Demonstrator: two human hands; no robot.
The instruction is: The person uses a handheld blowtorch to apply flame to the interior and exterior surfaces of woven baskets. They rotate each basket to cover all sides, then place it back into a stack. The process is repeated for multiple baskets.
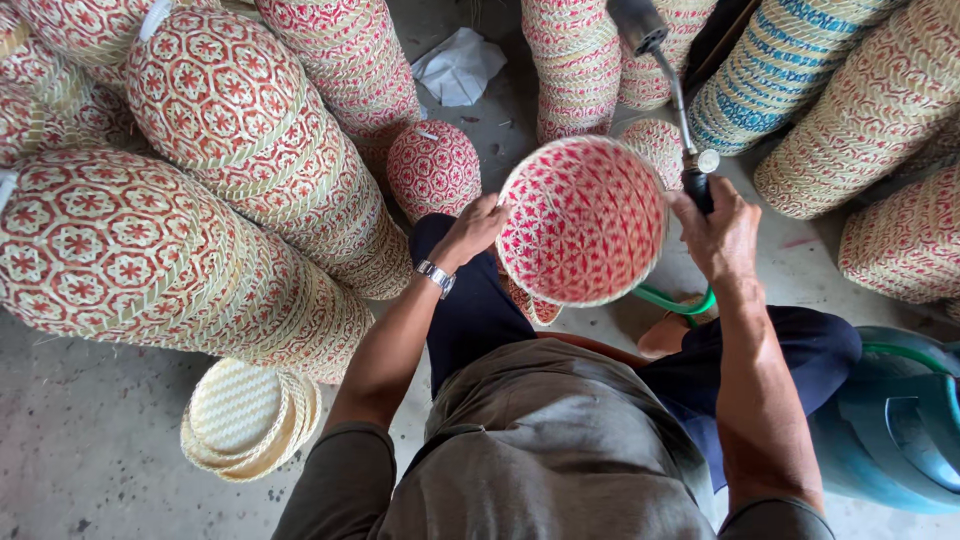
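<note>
My left hand [478, 228] grips the basket [583, 220] rim, opening facing me; my right hand [722, 232] clasps the torch [676, 92], nozzle cut off above.

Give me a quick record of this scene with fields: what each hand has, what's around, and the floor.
left hand: grips the rim of a red and white woven basket
right hand: holds a torch by its handle, nozzle up beyond the basket
hose: green, under the basket
nearby: stacks of woven baskets, a blue gas cylinder
floor: concrete
</note>
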